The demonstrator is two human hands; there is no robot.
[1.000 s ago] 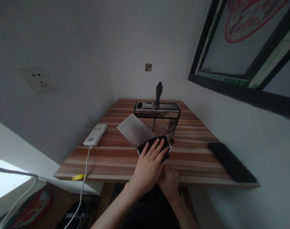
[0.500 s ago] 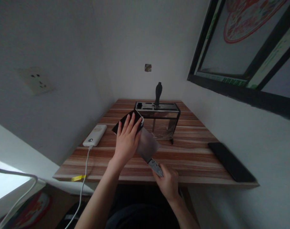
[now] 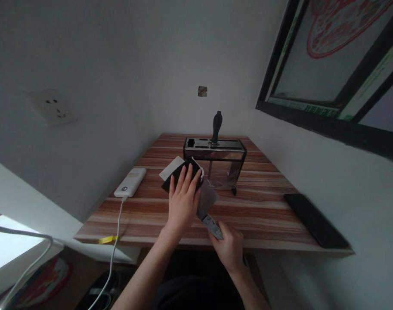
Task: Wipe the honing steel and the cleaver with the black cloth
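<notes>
A cleaver [image 3: 209, 198] lies slantwise over the table, its broad grey blade pointing up and to the left. My right hand [image 3: 228, 245] is closed round its patterned grey handle. Across the middle of the blade is a black, cloth-like piece [image 3: 174, 180] with a white strip at its right edge. My left hand [image 3: 183, 198] presses on that piece with fingers stretched out and slightly spread. A pale corner shows past the black piece at upper left, apparently the blade's end. Just behind stands a clear knife block [image 3: 215, 155] holding one black-handled tool [image 3: 217, 127].
The wood-grain table [image 3: 264, 215] fits between two walls. On the left lies a white power bank [image 3: 131, 183] with a white cable [image 3: 114, 245] hanging over the front edge near some yellow tape [image 3: 107, 239]. A black phone [image 3: 317, 219] rests at the right edge.
My left hand and the black piece have slid right and down along the blade, nearer the handle. A pale corner now shows beyond the piece. My right hand has kept its grip.
</notes>
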